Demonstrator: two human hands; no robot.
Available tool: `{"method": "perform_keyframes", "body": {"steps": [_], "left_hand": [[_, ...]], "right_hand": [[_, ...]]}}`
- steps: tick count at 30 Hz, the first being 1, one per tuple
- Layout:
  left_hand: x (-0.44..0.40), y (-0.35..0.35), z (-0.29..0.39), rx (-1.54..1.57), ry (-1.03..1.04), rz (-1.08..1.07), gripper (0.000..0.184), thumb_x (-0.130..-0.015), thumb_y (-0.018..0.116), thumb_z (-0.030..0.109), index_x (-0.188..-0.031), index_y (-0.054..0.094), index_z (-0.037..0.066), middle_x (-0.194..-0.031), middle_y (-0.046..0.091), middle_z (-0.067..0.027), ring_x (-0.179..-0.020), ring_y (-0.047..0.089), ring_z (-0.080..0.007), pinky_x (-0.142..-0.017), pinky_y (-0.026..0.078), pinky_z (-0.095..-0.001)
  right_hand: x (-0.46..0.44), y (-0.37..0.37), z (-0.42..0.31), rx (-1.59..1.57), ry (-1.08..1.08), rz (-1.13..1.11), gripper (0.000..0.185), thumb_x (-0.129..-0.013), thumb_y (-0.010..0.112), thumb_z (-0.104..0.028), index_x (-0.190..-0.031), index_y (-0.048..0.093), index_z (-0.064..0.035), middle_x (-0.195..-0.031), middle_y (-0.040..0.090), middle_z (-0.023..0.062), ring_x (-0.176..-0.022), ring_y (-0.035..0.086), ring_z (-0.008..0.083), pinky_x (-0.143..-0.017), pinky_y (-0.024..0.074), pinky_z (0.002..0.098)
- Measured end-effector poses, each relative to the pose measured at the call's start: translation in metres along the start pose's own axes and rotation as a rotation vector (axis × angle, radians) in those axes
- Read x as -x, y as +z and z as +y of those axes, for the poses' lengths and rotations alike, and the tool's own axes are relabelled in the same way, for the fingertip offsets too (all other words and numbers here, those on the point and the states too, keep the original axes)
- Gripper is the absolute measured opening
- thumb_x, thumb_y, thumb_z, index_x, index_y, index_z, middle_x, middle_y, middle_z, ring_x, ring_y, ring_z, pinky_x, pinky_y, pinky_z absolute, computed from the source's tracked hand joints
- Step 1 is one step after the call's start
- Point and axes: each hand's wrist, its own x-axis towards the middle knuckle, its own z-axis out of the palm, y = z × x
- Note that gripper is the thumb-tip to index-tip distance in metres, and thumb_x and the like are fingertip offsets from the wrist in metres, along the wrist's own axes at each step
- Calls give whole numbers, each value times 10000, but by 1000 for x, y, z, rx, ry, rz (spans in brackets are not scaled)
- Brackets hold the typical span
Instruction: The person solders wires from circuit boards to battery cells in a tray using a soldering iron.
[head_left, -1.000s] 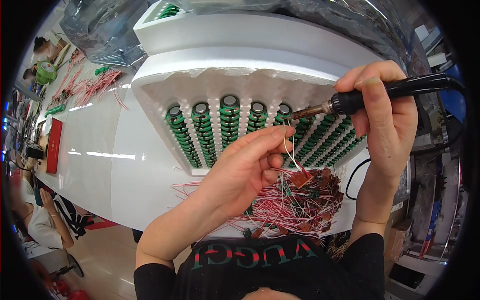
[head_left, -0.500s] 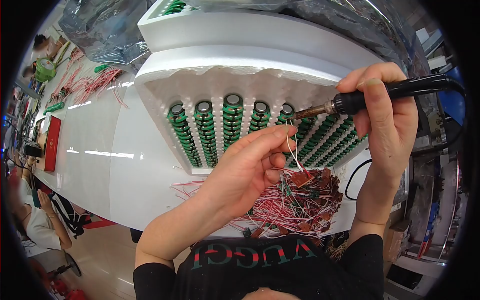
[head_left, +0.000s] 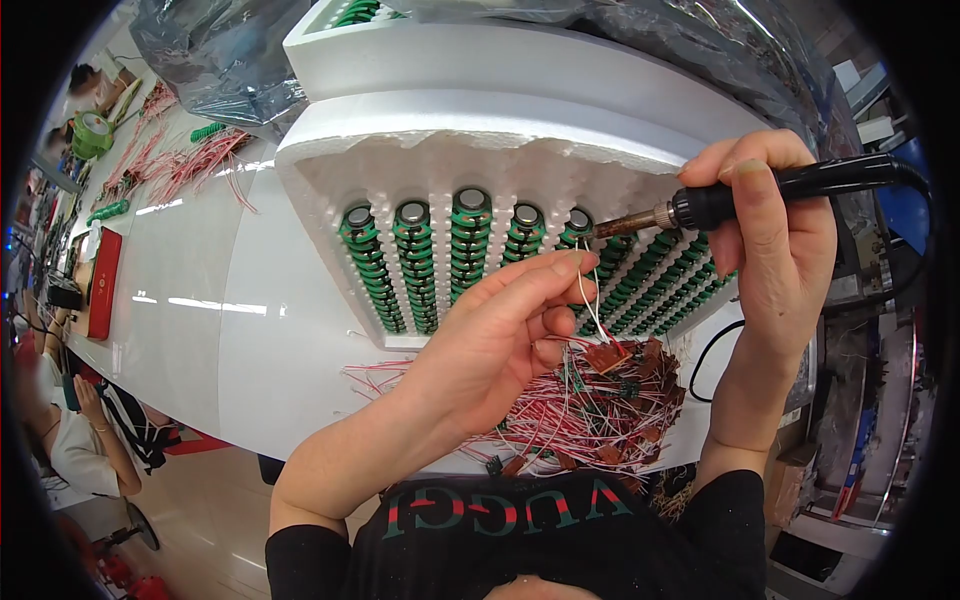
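A long white table [head_left: 185,275] spreads from 10 o'clock down past 9 o'clock and runs under the things at the centre. On it, toward 12 o'clock, stands a white foam tray [head_left: 470,112] holding rows of green battery packs [head_left: 470,240] with round metal ends. Behind its rim is a second foam box [head_left: 520,60], with green packs just visible inside. Crumpled clear plastic [head_left: 225,60] lies at 11 o'clock.

At 8 o'clock a co-worker [head_left: 85,455] in a white top sits by the table, one hand raised.

A dense heap of red and white wires [head_left: 560,420] with small brown and green boards lies at 5 o'clock, just below the tray. More pink-red wires [head_left: 215,160] lie at 10 o'clock.

The right hand [head_left: 780,235], at 2 o'clock, is wrapped round the black handle of a soldering iron [head_left: 715,203], which points toward 9 o'clock. The left hand [head_left: 495,335], near the centre, pinches thin white leads [head_left: 598,305] between thumb and forefinger, the other fingers curled in.

A red box [head_left: 104,290] sits at 9 o'clock, and a green tape roll [head_left: 92,134] at 10 o'clock.

The leads run down to a small brown circuit board [head_left: 605,357] at the top of the heap. The iron's tip [head_left: 597,231] is at the upper lead ends, beside a pack's metal end; whether it touches them cannot be told.
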Motion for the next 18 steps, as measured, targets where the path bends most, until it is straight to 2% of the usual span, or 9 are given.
{"method": "perform_keyframes", "body": {"steps": [18], "left_hand": [[0, 1, 0, 13, -6, 14, 238, -879, 523, 202, -1069, 510, 59, -836, 548, 29, -652, 452, -19, -503, 347, -147]], "right_hand": [[0, -1, 1, 17, -14, -11, 160, -925, 437, -157, -876, 493, -15, -855, 587, 128, -453, 355, 3, -429, 295, 127]]}}
